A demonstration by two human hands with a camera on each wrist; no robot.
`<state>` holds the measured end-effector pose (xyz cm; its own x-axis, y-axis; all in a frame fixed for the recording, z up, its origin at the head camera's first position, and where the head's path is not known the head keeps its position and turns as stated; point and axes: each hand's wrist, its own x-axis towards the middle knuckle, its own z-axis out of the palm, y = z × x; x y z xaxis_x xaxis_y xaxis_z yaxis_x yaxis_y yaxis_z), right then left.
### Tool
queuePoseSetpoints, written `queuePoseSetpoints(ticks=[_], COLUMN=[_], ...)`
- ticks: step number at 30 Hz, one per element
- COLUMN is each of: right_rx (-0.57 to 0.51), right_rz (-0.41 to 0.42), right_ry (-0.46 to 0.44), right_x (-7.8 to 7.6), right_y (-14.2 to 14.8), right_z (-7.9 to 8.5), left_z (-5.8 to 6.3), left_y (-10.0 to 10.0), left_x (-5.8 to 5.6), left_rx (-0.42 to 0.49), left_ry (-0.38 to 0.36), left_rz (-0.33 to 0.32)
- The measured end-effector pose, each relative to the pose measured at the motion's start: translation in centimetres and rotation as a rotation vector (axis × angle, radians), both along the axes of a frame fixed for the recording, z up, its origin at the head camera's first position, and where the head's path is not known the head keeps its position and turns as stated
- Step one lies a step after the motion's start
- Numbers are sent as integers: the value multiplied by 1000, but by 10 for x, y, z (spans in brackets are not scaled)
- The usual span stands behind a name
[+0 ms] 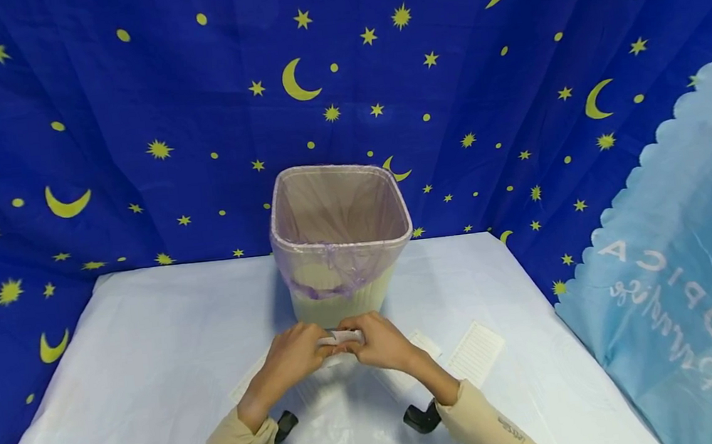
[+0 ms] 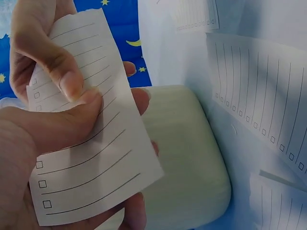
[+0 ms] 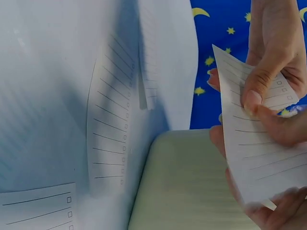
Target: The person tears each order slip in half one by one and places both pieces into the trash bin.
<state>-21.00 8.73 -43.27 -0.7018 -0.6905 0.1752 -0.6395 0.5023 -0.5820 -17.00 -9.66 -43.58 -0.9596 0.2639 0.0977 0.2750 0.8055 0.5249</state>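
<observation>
In the head view, my left hand (image 1: 294, 354) and right hand (image 1: 377, 341) meet in front of the bin, both gripping one sheet of checklist paper (image 1: 345, 337). Ruled lines and small checkboxes run down this white paper (image 2: 86, 158) in the left wrist view. The left thumb (image 2: 67, 122) presses on its face, fingers behind; the right thumb tip lies right beside it. The sheet bends, and its checkbox edge has a step near the thumbs. From the right wrist side, the paper (image 3: 249, 153) hangs between both hands, its lower end curving.
A cream wastebasket (image 1: 313, 315) with a purple liner (image 1: 360, 268) folded over its rim stands at the table's back. More checklist sheets lie on the white tablecloth, one sheet (image 1: 475, 352) to the right. Blue star-patterned cloth (image 1: 192, 123) hangs behind; black wrist devices (image 1: 421, 418) sit by the sleeves.
</observation>
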Motion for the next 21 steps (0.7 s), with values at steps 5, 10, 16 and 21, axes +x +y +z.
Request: queuePoseSetpoints(ticks=[5, 10, 16, 21], right_rx=[44, 41, -23, -98], right_rz=[-21, -56, -107, -114], right_ry=[115, 212, 231, 186], right_x=[3, 6, 5, 3], right_y=[-3, -7, -10, -12], right_z=[-1, -4, -7, -8], left_z=[1, 0, -1, 1], left_y=[1, 3, 3, 2], left_x=[2, 3, 4, 4], left_rx=[3, 1, -8, -9], left_ry=[-51, -40, 47, 85], left_rz=[19, 43, 48, 26])
